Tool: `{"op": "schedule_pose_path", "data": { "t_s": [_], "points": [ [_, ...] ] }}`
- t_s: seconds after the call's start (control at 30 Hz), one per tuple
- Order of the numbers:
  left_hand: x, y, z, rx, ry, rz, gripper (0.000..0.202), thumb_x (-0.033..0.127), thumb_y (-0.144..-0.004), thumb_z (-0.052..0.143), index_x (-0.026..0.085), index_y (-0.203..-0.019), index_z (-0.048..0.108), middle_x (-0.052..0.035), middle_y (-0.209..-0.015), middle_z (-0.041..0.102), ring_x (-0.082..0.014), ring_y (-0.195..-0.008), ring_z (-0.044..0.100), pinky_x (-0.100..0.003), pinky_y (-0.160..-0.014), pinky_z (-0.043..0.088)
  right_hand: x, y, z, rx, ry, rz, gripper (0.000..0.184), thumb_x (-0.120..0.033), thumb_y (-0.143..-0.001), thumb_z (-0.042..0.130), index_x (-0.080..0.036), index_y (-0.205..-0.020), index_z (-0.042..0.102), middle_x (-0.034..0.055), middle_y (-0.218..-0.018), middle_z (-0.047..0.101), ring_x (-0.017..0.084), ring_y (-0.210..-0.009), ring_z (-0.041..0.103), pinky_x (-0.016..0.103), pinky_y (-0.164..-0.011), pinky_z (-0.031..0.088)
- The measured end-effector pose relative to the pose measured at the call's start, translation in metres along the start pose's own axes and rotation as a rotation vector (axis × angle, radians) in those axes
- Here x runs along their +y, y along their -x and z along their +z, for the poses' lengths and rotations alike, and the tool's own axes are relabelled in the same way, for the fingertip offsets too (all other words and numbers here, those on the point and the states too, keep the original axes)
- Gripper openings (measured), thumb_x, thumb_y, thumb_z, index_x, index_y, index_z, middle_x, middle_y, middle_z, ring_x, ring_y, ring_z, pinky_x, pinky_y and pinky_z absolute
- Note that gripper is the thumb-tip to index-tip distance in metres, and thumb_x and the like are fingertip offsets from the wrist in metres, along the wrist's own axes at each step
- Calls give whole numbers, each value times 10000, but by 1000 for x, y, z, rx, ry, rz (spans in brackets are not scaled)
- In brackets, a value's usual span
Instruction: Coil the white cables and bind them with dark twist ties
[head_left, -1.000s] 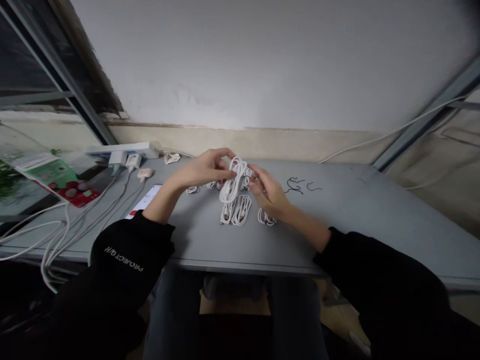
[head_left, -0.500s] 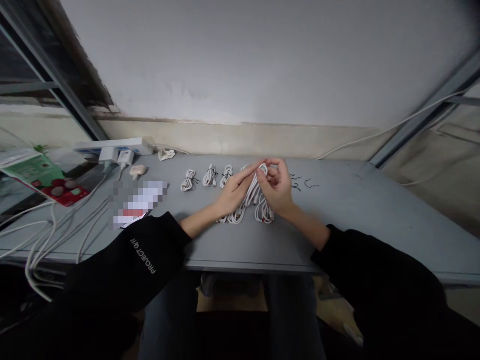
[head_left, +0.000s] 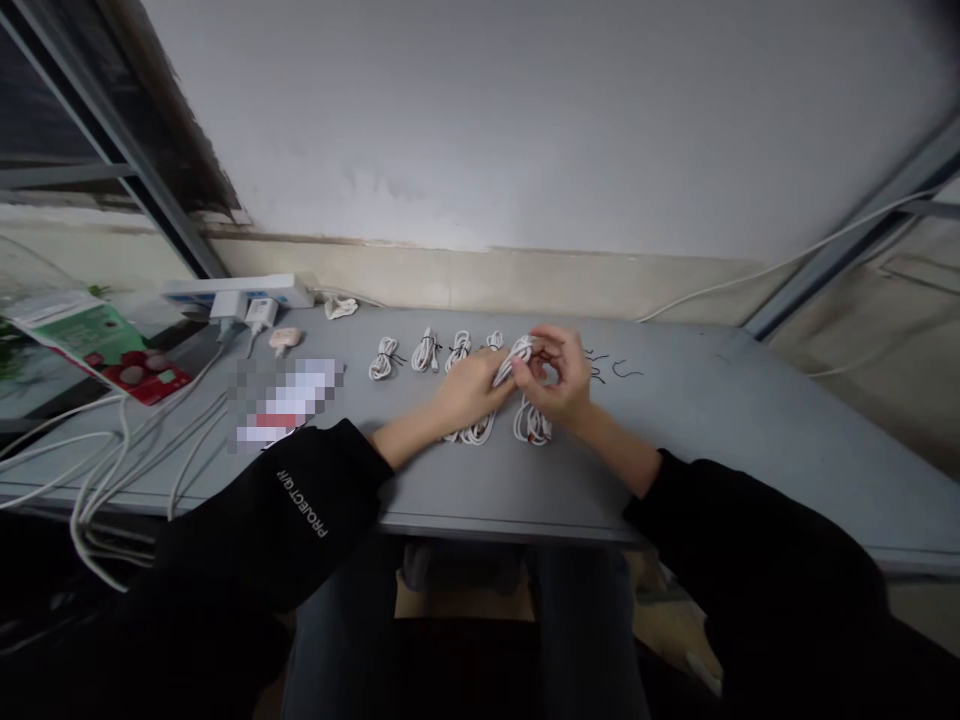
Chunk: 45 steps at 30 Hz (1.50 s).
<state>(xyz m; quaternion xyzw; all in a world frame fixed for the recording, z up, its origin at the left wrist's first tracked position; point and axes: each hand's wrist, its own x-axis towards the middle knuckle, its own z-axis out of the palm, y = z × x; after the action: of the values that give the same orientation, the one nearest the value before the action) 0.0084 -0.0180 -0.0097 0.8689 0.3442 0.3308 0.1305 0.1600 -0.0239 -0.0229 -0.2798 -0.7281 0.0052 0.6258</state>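
Observation:
A coiled white cable is held above the table between my two hands. My left hand is closed around the coil's left side. The fingers and thumb of my right hand pinch its right end. Beneath my hands lie loose white cable coils, one under the right hand and another under the left, partly hidden. Behind my left hand stands a row of several white cable bundles, among them one at the left end bound with a black twist tie.
Several black twist ties lie right of my hands. To the left are a power strip with plugged chargers, a pale pink case, a blurred-out phone-like object, a red and green packet and trailing white cords.
My left hand has turned and closed further over the coil, which now lies flatter between the hands. The view has shifted slightly, moving the table's contents a little to the right.

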Motion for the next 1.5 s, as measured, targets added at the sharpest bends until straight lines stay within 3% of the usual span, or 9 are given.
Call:
{"op": "schedule_pose_path", "data": {
  "t_s": [0.27, 0.47, 0.67, 0.87, 1.03, 1.17, 1.3, 1.4, 1.5],
  "points": [
    [9, -1, -12, -233, -384, -53, 258, 273, -965, 437, 150, -1131, 591, -121, -1072, 685, -248, -978, 659, -326, -769, 496, 5, -5, -5, -160, 165, -295, 117, -317, -924, 532, -214, -920, 587, 21, -762, 638, 143, -690, 607, 271, -618, 502],
    [7, -2, -10, -244, -515, -94, 333, 381, -997, 389, 117, -1109, 560, -141, -964, 706, -246, -902, 681, -316, -733, 485, 6, -3, -3, -214, 212, -150, 306, -366, -991, 402, -200, -816, 590, 23, -701, 620, 126, -609, 572, 262, -595, 475],
    [14, -4, -11, -231, -607, -26, 394, 368, -1026, 286, 99, -1231, 488, -179, -1093, 676, -232, -948, 677, -308, -740, 494, 5, -6, -3, -142, 188, 19, 341, -445, -983, 391, -215, -788, 550, 0, -661, 578, 120, -557, 530, 257, -567, 438],
    [12, -4, -9, -274, -614, -84, 370, 312, -1031, 257, 109, -1244, 482, -171, -1190, 638, -229, -983, 660, -314, -765, 478, 5, -10, -5, -245, 110, 131, 346, -491, -959, 427, -211, -808, 562, 5, -689, 598, 131, -588, 543, 267, -610, 438],
    [-1, -5, -11, -137, -451, -212, 386, 384, -1028, 243, 147, -1120, 533, -123, -1011, 673, -220, -897, 644, -310, -739, 440, 10, -20, -20, -399, 275, 342, 406, -493, -990, 316, -205, -1048, 596, -5, -615, 558, 164, -573, 549, 283, -591, 408],
    [-15, -6, -9, 30, -295, -324, 364, 416, -1016, 284, 173, -948, 545, -57, -808, 627, -189, -760, 589, -291, -671, 370, 27, -29, -34, -377, 635, 491, 307, -308, -966, 382, -177, -1147, 591, 95, -882, 669, 235, -790, 630, 352, -720, 449],
    [-25, -8, -5, 187, -124, -372, 386, 444, -1005, 290, 190, -796, 492, 6, -659, 506, -147, -631, 470, -278, -601, 287, 54, -23, -46, -449, 877, 579, 301, -114, -849, 459, -108, -1091, 640, 224, -1144, 603, 319, -1004, 620, 432, -815, 475],
    [-28, -9, -3, 245, -14, -387, 381, 445, -993, 317, 197, -733, 443, 23, -617, 445, -135, -598, 418, -275, -578, 255, 69, -11, -50, -587, 965, 662, 208, -64, -767, 564, -94, -927, 693, 253, -1087, 613, 377, -1043, 607, 460, -804, 482],
    [-28, -9, -2, 262, 32, -398, 380, 439, -988, 334, 201, -704, 421, 26, -600, 428, -132, -585, 410, -277, -569, 247, 76, -3, -52, -671, 972, 678, 118, -48, -725, 607, -133, -734, 689, 219, -919, 659, 363, -944, 637, 447, -746, 488]
  ]
}}
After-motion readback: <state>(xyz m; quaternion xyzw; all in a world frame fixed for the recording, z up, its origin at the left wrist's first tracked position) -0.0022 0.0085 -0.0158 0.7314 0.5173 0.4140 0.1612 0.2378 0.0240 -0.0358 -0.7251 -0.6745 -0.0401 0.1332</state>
